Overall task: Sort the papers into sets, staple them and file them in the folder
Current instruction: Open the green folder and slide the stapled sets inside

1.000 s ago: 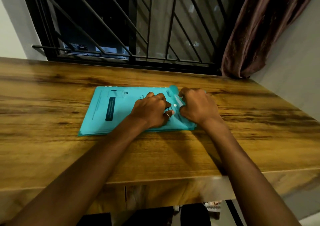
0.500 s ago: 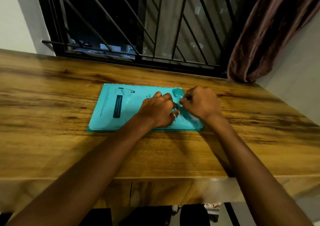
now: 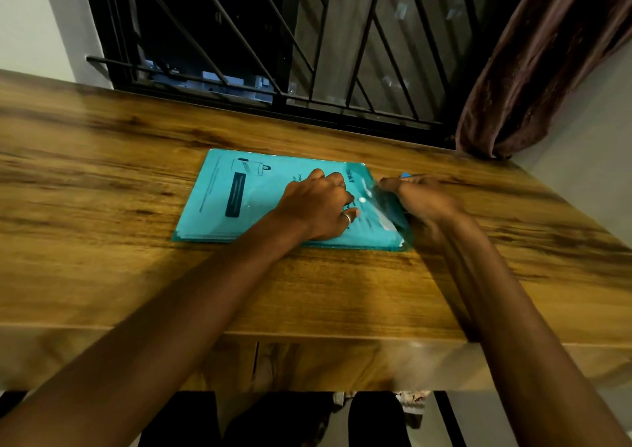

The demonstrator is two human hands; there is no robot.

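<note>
Left fingers: The left hand (image 3: 318,203), a ring (image 3: 347,217) on 1 digit, lies knuckles-up at frame center. Its fingers are bent, tips bearing down on the cover; whether they pinch anything underneath cannot be told.
Right fingers: The right hand (image 3: 424,200), just right of center, pinches the translucent flap (image 3: 390,207) at the folder's right end and holds it lifted clear of the cover.
Fastener: A pale snap button (image 3: 362,200) shows on the cover between the 2 hands.
Folder: The teal plastic folder (image 3: 246,200) lies flat on the wooden table (image 3: 102,173), mid-frame, its long side running left to right.
Papers: A printed sheet (image 3: 239,186) shows through the cover, and a white edge peeks out under the flap, so the sets appear to be inside already.
Step in hand: Filing, judged the last stage; no loose papers are in sight.
Next move: Likely calls for folding the flap down over the cover and pressing the snap shut, while the left hand pins the folder against sliding.
Nearby: A small blue object (image 3: 405,175), too hidden to name, sits just behind the right hand.
Background: A barred window (image 3: 307,53) fills the upper frame, with a brown curtain (image 3: 547,53) at the upper right.
</note>
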